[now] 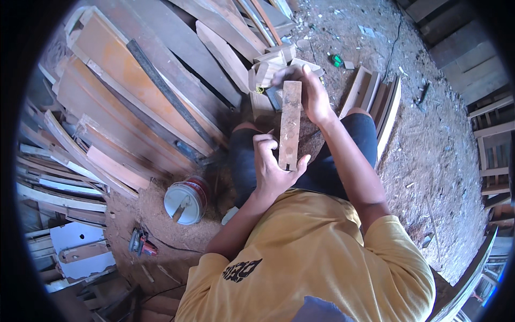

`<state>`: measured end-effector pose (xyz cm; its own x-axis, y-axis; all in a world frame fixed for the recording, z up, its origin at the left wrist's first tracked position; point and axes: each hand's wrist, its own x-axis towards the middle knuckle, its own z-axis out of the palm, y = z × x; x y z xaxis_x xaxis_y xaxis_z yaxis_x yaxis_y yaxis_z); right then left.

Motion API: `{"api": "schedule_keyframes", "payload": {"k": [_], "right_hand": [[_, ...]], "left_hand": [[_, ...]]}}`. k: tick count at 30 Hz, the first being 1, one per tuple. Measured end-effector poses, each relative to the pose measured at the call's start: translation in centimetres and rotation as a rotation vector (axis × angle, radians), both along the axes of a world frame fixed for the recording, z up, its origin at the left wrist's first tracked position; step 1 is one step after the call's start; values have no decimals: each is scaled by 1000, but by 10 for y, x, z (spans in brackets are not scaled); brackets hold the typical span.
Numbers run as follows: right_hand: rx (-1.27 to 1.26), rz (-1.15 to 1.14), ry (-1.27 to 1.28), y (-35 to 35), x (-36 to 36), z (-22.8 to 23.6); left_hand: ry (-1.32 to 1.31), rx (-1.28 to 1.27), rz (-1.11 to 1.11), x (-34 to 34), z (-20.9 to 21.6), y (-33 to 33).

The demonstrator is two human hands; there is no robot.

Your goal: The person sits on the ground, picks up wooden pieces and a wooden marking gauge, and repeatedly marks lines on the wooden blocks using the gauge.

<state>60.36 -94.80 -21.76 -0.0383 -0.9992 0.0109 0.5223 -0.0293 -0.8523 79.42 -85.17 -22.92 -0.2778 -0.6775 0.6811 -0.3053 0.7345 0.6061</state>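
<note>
A long, narrow wooden block [290,121] with a worn, speckled face stands lengthwise before me between my knees. A small dark notch shows at its near end. My left hand [271,169] is closed round that near end, fingers along the left side and thumb on the right. At the far end, my right hand [315,99] is beside and partly behind the block. Its fingers are smeared by motion and partly hidden, so I cannot tell whether they touch the wood.
Wooden boards and panels [115,75] lean at the left. A white-lidded bucket [185,203] stands by my left leg, with a red-and-grey power tool [142,242] behind it. Short wood offcuts [276,61] lie ahead; strips [370,99] lie beside my right knee.
</note>
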Motion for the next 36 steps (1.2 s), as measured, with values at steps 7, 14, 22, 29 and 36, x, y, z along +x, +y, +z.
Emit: {"api": "schedule_keyframes", "payload": {"k": [7,14,22,29,36], "right_hand": [[-208,-321,840,70,11,44],[-8,-150,350,62,-16,37],[-67,-197,440,60,-16,35],[-96,-194,434,59,-19,32],[-105,-217,432,61,-22,31]], "left_hand": [[-25,116,15,3,-1,13],[-31,126,-39,-1,-8,16],[-8,152,-61,-2,-9,15],[-18,143,-78,-6,-7,12],[79,380,-284,2,8,15]]}}
